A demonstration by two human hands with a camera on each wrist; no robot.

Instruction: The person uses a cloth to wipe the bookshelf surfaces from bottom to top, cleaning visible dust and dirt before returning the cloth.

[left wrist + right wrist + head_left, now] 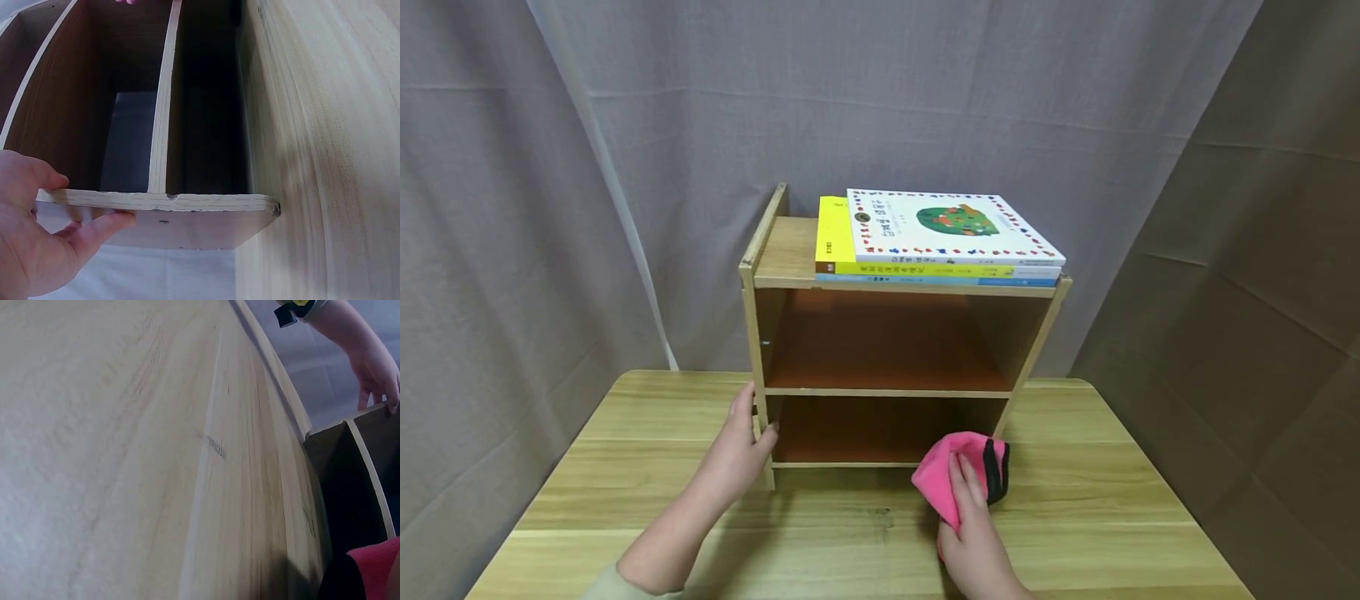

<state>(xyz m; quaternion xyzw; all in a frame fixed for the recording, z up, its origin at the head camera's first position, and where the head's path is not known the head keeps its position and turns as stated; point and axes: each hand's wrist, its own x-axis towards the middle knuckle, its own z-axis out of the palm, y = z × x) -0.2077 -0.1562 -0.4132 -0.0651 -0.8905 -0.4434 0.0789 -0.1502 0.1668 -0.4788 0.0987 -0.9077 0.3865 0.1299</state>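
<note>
A small wooden shelf [887,392] stands on the table, its open compartments facing me. My left hand [741,450] grips the front edge of its left side panel; in the left wrist view the thumb and fingers of that hand [37,231] lie on opposite faces of the board. At the lower right front of the shelf, my right hand [973,533] holds a bunched pink cloth [936,479] with a black edge. That cloth [378,565] shows only at the lower right corner of the right wrist view, where most of the hand is out of frame.
Several books [955,229] lie stacked on the shelf's top board, a white-covered one uppermost. The wooden table [1097,483] extends on both sides, with a dark smudge on its surface before the shelf. Grey curtains [880,100] hang behind and beside it.
</note>
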